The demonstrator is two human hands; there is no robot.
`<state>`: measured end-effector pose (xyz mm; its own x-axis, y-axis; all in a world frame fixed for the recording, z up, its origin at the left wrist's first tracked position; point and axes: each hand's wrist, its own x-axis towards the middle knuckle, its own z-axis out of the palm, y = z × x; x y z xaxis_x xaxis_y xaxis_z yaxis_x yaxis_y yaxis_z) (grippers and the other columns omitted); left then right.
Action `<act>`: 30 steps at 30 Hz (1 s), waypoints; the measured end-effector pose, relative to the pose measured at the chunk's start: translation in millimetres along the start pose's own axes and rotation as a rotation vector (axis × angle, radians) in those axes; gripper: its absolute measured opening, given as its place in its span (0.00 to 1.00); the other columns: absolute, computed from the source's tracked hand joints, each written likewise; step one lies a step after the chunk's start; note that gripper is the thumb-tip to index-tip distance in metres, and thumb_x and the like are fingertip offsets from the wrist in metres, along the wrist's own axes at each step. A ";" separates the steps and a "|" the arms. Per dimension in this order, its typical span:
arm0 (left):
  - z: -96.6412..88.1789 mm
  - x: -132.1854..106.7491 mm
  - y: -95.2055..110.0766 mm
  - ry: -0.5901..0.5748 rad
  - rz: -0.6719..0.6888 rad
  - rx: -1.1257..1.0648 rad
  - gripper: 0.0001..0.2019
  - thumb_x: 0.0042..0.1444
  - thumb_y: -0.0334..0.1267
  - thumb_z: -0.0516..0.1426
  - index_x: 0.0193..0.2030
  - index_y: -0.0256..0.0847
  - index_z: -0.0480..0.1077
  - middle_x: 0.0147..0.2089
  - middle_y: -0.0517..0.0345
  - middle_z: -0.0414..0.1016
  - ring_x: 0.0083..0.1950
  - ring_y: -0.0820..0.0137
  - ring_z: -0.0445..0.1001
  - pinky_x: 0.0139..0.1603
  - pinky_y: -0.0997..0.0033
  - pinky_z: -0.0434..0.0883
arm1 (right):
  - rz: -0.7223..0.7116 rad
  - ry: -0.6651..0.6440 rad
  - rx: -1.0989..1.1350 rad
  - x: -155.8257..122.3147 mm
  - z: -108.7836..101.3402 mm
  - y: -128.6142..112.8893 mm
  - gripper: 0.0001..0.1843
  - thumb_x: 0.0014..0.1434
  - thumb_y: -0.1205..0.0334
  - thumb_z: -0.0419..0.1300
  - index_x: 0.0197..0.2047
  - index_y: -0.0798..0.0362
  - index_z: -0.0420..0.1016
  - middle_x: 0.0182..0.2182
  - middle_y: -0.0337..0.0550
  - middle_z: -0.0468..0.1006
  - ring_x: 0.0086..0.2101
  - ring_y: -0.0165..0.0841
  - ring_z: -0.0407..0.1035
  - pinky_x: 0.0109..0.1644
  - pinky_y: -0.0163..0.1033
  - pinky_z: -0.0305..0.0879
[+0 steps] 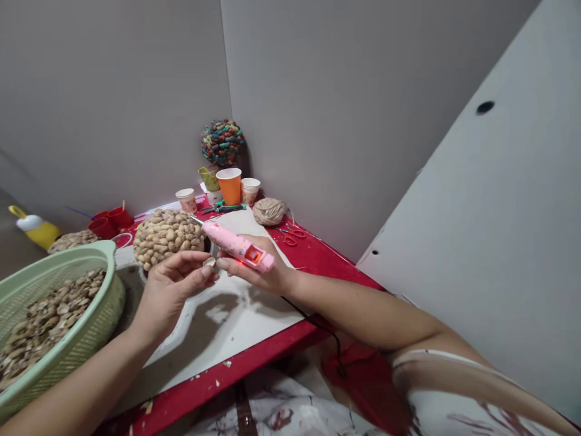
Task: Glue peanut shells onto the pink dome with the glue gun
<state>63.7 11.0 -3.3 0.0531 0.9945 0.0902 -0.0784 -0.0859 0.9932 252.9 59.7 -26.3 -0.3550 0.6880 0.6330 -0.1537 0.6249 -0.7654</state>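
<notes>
A peanut shell [209,262] is pinched between the thumb and fingers of my left hand [177,281], its pale hollow side showing. My right hand [261,266] is wrapped round a pink hot glue gun [231,242]. The gun's metal nozzle points up and left, towards a ball covered in peanut shells [166,239]. A red light glows near the gun's rear end. My right fingertips are close to the shell; whether they touch it I cannot tell. Below my right hand a dark cord [313,321] runs over the table edge.
A green basket [113,266] of peanut shells stands at the left. Paper cups [230,188], green-handled pliers [224,207], a twine ball [269,212] and red scissors [293,235] lie behind. A colourful ball [222,142] tops a pot by the wall. White board [227,345] covers the red table [318,254].
</notes>
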 end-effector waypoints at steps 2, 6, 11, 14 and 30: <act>2.2 3.7 -4.3 0.005 0.016 0.001 0.11 0.48 0.37 0.73 0.39 0.41 0.82 0.34 0.57 0.84 0.32 0.75 0.79 0.37 0.79 0.77 | -0.044 0.021 -0.130 0.2 -1.7 1.8 0.14 0.60 0.53 0.65 0.31 0.54 0.69 0.26 0.36 0.70 0.27 0.27 0.64 0.32 0.34 0.63; 4.5 8.0 -11.1 0.014 0.027 -0.010 0.11 0.47 0.38 0.73 0.38 0.41 0.81 0.33 0.58 0.84 0.32 0.75 0.79 0.37 0.79 0.77 | -0.021 -0.007 -0.203 0.7 -4.7 6.0 0.15 0.61 0.54 0.64 0.30 0.53 0.66 0.25 0.35 0.67 0.26 0.27 0.61 0.31 0.33 0.60; 5.6 6.1 -13.2 -0.016 0.000 -0.025 0.12 0.46 0.37 0.73 0.37 0.40 0.81 0.31 0.59 0.82 0.31 0.76 0.78 0.37 0.79 0.76 | -0.033 -0.046 -0.242 -0.6 -5.4 9.8 0.11 0.61 0.59 0.63 0.30 0.54 0.67 0.25 0.35 0.68 0.26 0.26 0.62 0.31 0.32 0.59; 4.7 3.2 -9.2 -0.049 -0.060 -0.076 0.14 0.45 0.38 0.74 0.38 0.40 0.81 0.31 0.58 0.83 0.32 0.74 0.80 0.39 0.77 0.77 | -0.085 -0.049 -0.233 -1.1 -5.3 12.1 0.10 0.61 0.61 0.63 0.31 0.54 0.68 0.26 0.35 0.69 0.25 0.25 0.63 0.30 0.32 0.60; -1.4 8.2 -3.4 -0.164 -0.361 -0.398 0.16 0.38 0.34 0.76 0.36 0.39 0.81 0.28 0.59 0.81 0.29 0.75 0.79 0.36 0.79 0.79 | 0.011 -0.064 -0.086 2.5 -9.4 5.1 0.12 0.61 0.57 0.64 0.31 0.54 0.71 0.24 0.38 0.74 0.25 0.28 0.68 0.31 0.34 0.68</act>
<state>63.0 19.6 -6.0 0.2977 0.9315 -0.2089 -0.3943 0.3192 0.8618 259.9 68.0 -27.5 -0.4152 0.6713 0.6140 -0.0712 0.6489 -0.7575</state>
